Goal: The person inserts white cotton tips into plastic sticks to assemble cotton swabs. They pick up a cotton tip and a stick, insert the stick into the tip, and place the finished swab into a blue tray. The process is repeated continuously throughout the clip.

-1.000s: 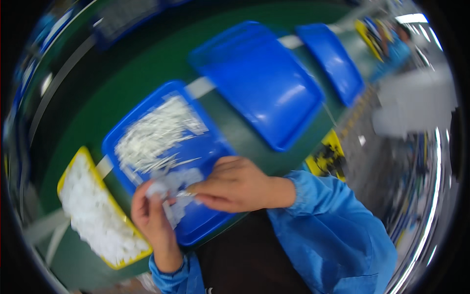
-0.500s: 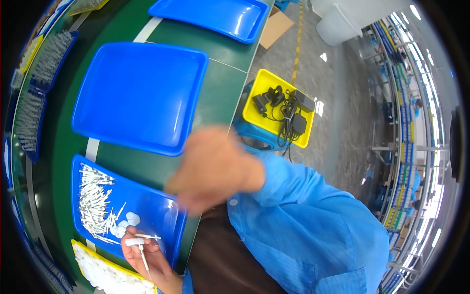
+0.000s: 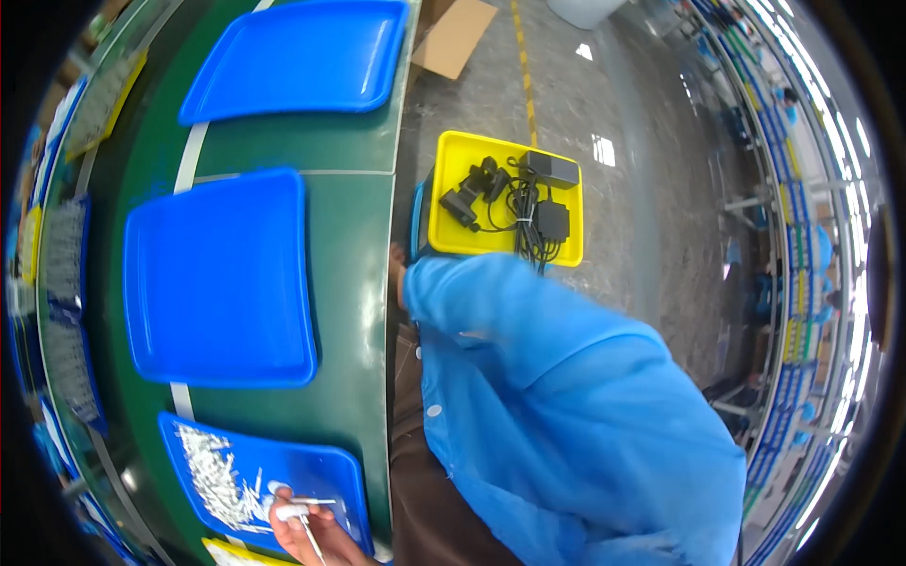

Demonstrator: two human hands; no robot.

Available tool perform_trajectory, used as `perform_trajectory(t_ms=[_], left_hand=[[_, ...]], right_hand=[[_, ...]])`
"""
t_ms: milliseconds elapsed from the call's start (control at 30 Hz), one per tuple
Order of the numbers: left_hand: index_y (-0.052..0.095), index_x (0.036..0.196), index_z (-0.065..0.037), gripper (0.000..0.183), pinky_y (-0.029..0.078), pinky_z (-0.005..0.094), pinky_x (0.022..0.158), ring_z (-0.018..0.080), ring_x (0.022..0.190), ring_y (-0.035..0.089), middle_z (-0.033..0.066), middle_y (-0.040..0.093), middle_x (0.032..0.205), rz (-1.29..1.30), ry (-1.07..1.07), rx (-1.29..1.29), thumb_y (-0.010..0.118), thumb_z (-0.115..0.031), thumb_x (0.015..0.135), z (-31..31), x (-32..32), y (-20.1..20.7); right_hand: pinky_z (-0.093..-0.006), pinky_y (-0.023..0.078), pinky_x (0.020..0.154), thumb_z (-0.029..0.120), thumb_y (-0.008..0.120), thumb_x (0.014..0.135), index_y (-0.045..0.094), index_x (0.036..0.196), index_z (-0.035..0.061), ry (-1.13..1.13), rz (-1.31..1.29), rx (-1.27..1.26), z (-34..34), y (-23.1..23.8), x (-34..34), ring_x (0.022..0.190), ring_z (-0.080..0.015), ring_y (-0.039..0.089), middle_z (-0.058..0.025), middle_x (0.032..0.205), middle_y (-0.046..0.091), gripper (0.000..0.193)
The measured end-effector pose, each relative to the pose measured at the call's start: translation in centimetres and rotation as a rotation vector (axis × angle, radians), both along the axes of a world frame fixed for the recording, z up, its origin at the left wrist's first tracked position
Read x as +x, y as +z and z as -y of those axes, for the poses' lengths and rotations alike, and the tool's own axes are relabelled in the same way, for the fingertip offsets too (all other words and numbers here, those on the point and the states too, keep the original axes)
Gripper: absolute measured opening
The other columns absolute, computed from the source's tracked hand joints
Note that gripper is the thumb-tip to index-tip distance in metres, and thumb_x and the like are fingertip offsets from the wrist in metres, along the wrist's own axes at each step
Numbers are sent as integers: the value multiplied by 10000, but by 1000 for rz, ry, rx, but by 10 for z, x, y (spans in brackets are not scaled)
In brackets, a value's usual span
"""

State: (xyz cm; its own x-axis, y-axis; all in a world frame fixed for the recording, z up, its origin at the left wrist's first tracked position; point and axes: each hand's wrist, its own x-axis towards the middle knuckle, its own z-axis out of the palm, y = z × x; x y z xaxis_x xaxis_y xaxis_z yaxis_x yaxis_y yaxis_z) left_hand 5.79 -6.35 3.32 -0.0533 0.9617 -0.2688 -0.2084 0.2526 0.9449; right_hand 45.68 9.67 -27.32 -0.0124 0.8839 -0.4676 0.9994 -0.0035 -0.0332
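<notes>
My left hand (image 3: 304,530) is at the bottom edge, over a blue tray (image 3: 326,472), and pinches a small white piece with thin white sticks. A heap of the same white sticks (image 3: 215,472) lies in the tray's left half. My right arm, in a blue sleeve (image 3: 491,311), reaches down past the green table's edge. Only a sliver of my right hand (image 3: 395,275) shows there, next to a yellow tray (image 3: 453,241) that sits below table level. Its fingers are hidden.
The yellow tray holds black power adapters and cables (image 3: 519,203). Two empty blue trays (image 3: 222,274) (image 3: 302,57) lie on the green table (image 3: 349,283). A flat cardboard piece (image 3: 458,38) lies on the grey floor. Racks of parts line the far left.
My right hand left the blue tray, swung across the view and dropped beside the table edge near the yellow tray. The view turned right. My left hand still holds white pieces.
</notes>
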Motion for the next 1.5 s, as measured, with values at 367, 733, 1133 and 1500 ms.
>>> perform_trajectory(t_ms=[367, 733, 1133, 1500], left_hand=[[600, 1498, -38, 441, 533, 441, 1040, 323, 1291, 637, 177, 649, 1526, -30, -35, -111, 686, -179, 1089, 2, -17, 1], [542, 1577, -7, 541, 530, 520, 1134, 443, 1373, 613, 299, 583, 1533, -636, -245, 227, 695, 68, 1064, 22, -40, -22], [563, 1536, 52, 425, 581, 390, 974, 308, 1196, 652, 239, 627, 1462, -97, 0, -61, 635, -93, 1143, 12, -48, -14], [707, 1335, 28, 328, 640, 321, 803, 235, 1005, 764, 252, 715, 1407, 94, 133, -51, 738, -157, 1066, -1, -23, -1]], right_hand=[[-584, 508, 1081, 393, 599, 1068, 812, 1337, 172, -306, -6, -255, 25, -99, 51, 1292, -342, 723, -119, 1435, 753, 408], [-567, 458, 1158, 467, 545, 1094, 791, 1390, 170, -385, 2, -496, 120, -154, 11, 1374, -339, 671, -133, 1509, 707, 486], [-549, 403, 1242, 547, 486, 1124, 769, 1447, 168, -409, 14, -601, 159, -163, -30, 1464, -336, 613, -150, 1589, 657, 573], [-547, 461, 1141, 437, 525, 1105, 784, 1380, 148, 59, 74, -583, 101, -84, -32, 1361, -320, 666, -155, 1451, 705, 474]])
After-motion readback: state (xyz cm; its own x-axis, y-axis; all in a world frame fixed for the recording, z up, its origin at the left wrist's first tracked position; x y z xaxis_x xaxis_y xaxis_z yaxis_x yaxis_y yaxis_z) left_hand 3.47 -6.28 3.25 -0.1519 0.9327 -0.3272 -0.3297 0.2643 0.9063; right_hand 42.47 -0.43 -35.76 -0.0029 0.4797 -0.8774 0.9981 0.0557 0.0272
